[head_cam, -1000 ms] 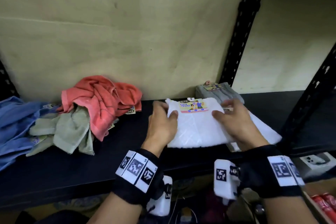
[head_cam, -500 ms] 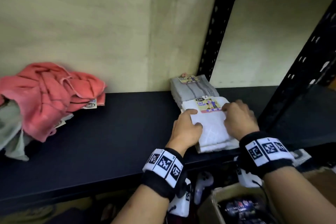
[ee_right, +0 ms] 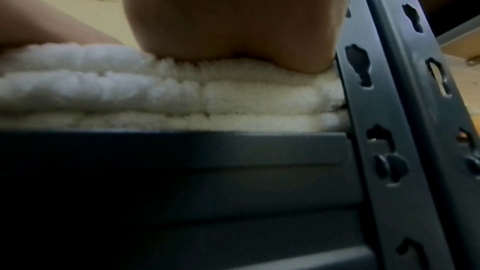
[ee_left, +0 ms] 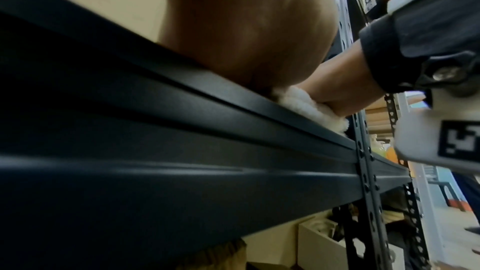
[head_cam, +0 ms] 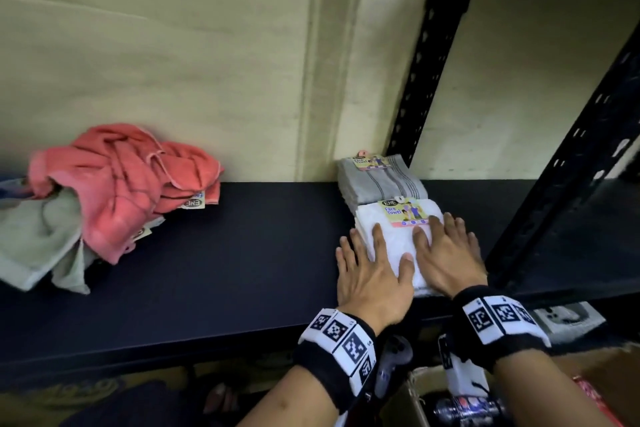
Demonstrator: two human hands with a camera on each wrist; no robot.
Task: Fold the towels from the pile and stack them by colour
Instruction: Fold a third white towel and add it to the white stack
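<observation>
A folded white towel (head_cam: 398, 236) with a paper label lies on a white stack near the shelf's right end. The stack's layered front edge (ee_right: 182, 93) fills the right wrist view. My left hand (head_cam: 367, 263) lies flat with straight fingers, partly on the towel's left edge and partly on the shelf. Flat on the towel's right half presses my right hand (head_cam: 446, 250). Behind the white stack sits a folded grey towel stack (head_cam: 381, 180) against the wall. The unfolded pile, a coral towel (head_cam: 121, 180) over a pale green one (head_cam: 38, 239), lies at the left.
The dark shelf board (head_cam: 225, 253) runs between pile and stacks. A black perforated upright (head_cam: 561, 184) stands just right of the white stack, another (head_cam: 426, 55) behind the grey one. Boxes and clutter (head_cam: 450, 402) sit below the shelf edge.
The white towel went from the shelf's middle to the right, onto the white stack in front of the grey one. Both hands flattened out on top of it.
</observation>
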